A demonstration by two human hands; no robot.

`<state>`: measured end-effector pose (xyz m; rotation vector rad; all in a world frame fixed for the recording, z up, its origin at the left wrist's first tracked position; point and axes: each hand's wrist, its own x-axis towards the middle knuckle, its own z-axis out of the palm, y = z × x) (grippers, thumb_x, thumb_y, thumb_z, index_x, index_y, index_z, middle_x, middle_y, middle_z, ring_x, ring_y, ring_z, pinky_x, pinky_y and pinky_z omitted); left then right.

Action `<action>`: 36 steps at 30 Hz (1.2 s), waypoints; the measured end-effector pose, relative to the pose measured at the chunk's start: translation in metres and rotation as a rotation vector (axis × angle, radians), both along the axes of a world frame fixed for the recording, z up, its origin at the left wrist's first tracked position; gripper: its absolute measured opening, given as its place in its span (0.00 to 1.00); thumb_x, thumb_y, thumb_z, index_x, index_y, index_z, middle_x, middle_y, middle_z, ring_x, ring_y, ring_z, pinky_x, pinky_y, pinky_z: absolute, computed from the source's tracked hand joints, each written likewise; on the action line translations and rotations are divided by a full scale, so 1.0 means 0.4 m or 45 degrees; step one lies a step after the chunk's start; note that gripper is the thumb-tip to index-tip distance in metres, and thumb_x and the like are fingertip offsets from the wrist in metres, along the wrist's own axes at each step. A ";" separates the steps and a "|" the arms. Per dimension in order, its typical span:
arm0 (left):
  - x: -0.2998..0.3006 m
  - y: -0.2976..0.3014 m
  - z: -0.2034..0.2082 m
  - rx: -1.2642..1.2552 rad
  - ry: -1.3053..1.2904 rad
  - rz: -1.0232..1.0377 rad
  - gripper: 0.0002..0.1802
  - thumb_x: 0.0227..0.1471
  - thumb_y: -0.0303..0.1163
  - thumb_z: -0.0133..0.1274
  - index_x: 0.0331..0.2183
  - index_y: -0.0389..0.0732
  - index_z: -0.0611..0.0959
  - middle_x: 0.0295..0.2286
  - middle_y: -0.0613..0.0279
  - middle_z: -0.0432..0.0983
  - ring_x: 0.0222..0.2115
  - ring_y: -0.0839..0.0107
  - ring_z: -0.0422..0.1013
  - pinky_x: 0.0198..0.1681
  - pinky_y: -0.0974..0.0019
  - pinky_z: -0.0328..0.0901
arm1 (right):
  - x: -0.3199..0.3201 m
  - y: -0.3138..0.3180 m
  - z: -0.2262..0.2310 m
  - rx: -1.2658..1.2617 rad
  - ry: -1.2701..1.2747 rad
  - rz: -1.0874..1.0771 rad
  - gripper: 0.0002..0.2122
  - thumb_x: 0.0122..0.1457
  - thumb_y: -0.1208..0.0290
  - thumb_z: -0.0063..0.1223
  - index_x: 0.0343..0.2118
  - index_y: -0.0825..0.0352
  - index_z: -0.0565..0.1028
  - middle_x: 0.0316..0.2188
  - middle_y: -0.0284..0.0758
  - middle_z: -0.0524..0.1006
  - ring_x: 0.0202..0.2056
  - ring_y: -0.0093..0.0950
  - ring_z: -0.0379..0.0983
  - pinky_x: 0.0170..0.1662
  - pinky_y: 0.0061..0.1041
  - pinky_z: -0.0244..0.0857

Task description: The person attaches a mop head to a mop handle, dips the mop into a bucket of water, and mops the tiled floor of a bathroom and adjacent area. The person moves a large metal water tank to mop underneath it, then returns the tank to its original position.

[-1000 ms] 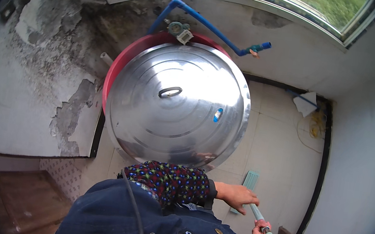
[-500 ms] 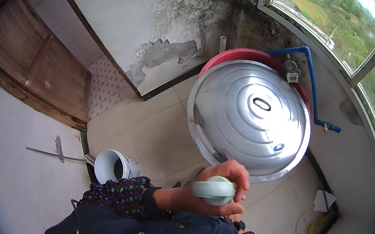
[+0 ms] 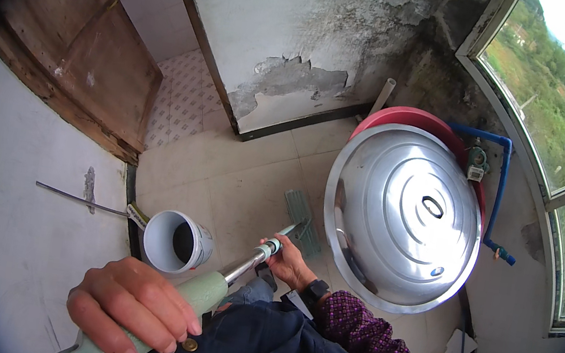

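I hold a flat mop by its pale green and silver handle [image 3: 238, 269], which slants from the lower left toward the floor. Wrapped round the thick green grip near its top is my left hand [image 3: 131, 307], large and close. Farther down, beside a pale green collar, my right hand [image 3: 289, 265] closes on the pole; a dark watch and a purple patterned sleeve show on that arm. The mop's green rectangular head [image 3: 301, 225] lies on the tiled floor just beyond my right hand.
A white bucket [image 3: 201, 246] stands left of the mop. At right, a big silver lid [image 3: 380, 206] covers a red tub [image 3: 408, 118] beside a blue pipe [image 3: 504, 177]. Peeling wall, a window and a wooden door [image 3: 77, 36] surround the tiled floor [image 3: 242, 200].
My left hand has moved to the lower left with the handle top, tilting the mop. Its head and my right hand now show plainly. The whole view has shifted.
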<state>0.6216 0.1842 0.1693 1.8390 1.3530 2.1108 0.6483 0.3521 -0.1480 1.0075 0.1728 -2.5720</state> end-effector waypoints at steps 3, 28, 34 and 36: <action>-0.108 -0.054 0.029 -0.099 0.018 0.085 0.14 0.46 0.36 0.55 0.23 0.42 0.67 0.17 0.61 0.69 0.18 0.68 0.66 0.28 0.62 0.70 | -0.163 -0.040 -0.011 0.078 0.075 -0.034 0.08 0.59 0.71 0.40 0.35 0.69 0.58 0.29 0.42 0.69 0.33 0.33 0.69 0.39 0.32 0.69; -1.246 0.483 -0.312 -0.290 -0.588 0.456 0.17 0.53 0.43 0.46 0.20 0.46 0.63 0.20 0.60 0.70 0.25 0.66 0.67 0.41 0.52 0.62 | -1.298 0.631 -0.321 0.662 -0.304 -0.497 0.09 0.53 0.68 0.44 0.31 0.68 0.63 0.24 0.37 0.67 0.26 0.32 0.67 0.30 0.32 0.68; -1.393 0.526 -0.366 -0.104 -0.755 0.435 0.14 0.54 0.39 0.39 0.19 0.47 0.60 0.11 0.66 0.61 0.13 0.73 0.57 0.27 0.64 0.58 | -1.414 0.679 -0.376 0.741 -0.237 -0.227 0.07 0.52 0.67 0.44 0.27 0.65 0.64 0.22 0.34 0.65 0.23 0.28 0.64 0.23 0.28 0.63; -1.385 0.504 -0.382 -0.036 -0.879 0.616 0.14 0.54 0.38 0.37 0.19 0.47 0.59 0.10 0.67 0.57 0.13 0.75 0.54 0.25 0.65 0.55 | -1.426 0.661 -0.391 0.825 -0.269 -0.067 0.07 0.52 0.67 0.44 0.27 0.65 0.64 0.22 0.34 0.65 0.22 0.28 0.64 0.22 0.28 0.63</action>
